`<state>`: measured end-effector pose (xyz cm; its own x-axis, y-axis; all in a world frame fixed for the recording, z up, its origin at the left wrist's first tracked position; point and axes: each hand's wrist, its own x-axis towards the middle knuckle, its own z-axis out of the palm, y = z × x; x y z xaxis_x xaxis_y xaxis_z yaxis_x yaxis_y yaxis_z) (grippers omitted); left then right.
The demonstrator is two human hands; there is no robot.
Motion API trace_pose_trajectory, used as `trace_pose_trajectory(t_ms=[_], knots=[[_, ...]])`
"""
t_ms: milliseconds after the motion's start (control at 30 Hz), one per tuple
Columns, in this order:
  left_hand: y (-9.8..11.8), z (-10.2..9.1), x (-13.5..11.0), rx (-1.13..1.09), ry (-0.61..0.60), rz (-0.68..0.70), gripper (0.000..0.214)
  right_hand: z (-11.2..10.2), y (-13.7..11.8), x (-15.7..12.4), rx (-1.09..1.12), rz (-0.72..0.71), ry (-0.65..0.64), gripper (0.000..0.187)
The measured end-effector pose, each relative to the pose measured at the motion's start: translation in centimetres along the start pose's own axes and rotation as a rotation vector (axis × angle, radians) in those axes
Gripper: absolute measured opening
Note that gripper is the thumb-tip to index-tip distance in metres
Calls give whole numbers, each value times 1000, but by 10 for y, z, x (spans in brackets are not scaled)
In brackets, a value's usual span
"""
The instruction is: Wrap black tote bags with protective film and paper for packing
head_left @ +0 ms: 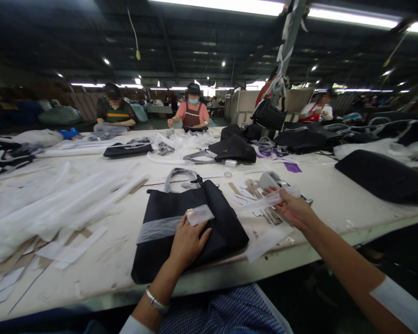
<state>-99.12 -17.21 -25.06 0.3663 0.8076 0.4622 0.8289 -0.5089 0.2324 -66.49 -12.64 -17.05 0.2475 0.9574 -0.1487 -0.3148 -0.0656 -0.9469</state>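
Directly beneath left fingers [199, 235] (palm-down): black bag [218, 208]

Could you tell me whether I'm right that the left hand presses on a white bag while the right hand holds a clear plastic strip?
Not quite: the bag under the left hand is black, not white, as the head view shows. The right hand does hold the clear plastic strip.
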Motion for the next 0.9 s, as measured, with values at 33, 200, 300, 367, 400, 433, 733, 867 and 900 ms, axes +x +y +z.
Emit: trace_pose_trajectory(t_ms=[33,200,300,367,400,433,733,867,900], knots=[[0,0,0,-1,5,1,34,-5,-4,3,-5,15,-12,23],[0,1,0,-9,21,12,34,-24,-26,13,5,59,-37,26],[0,1,0,-4,6,11,35,-28,-43,15,15,71,-40,31],[0,0,1,2,-4,9,35,-28,-53,16,21,26,-36,33],[0,0,1,5,-4,7,35,-28,-56,15,28,-31,-25,34],[0,0,1,7,-2,8,34,-28,-56,14,43,-96,-8,33],[2,-1,0,26,-15,-3,35,-12,43,-27,150,41,119,34],[8,-4,4,54,-42,-9,36,27,71,-35,116,-1,-24,30],[10,-4,5,61,-52,-12,37,37,73,-35,91,-22,-28,30]])
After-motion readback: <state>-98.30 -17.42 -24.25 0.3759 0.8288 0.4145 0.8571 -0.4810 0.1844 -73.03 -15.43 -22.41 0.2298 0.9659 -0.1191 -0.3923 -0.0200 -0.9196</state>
